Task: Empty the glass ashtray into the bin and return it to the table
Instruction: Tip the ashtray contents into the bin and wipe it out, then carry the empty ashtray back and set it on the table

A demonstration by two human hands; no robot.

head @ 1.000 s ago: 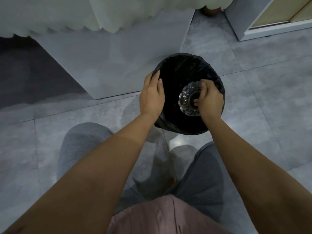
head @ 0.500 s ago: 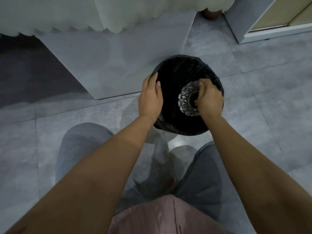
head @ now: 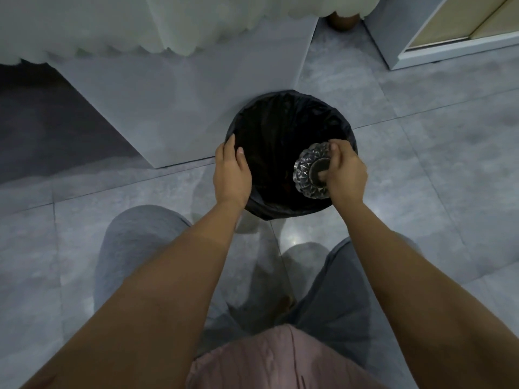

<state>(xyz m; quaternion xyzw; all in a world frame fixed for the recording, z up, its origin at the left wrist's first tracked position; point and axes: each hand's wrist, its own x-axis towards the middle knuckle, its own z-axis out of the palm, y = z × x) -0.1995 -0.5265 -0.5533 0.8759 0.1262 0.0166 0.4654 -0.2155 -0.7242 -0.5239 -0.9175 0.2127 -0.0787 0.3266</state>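
Observation:
A round bin lined with a black bag stands on the grey tiled floor in front of me. My right hand grips the cut-glass ashtray and holds it tipped on its side over the right part of the bin's mouth, its underside facing left. My left hand grasps the bin's left rim, thumb inside the liner. The inside of the bin is too dark to make out.
A table with a pale scalloped cloth hangs over the floor beyond the bin. A white cabinet base stands at the upper right. My knees in grey trousers are just below the bin.
The ashtray has tilted a little further over the bin in my right hand. My left hand keeps its hold on the rim.

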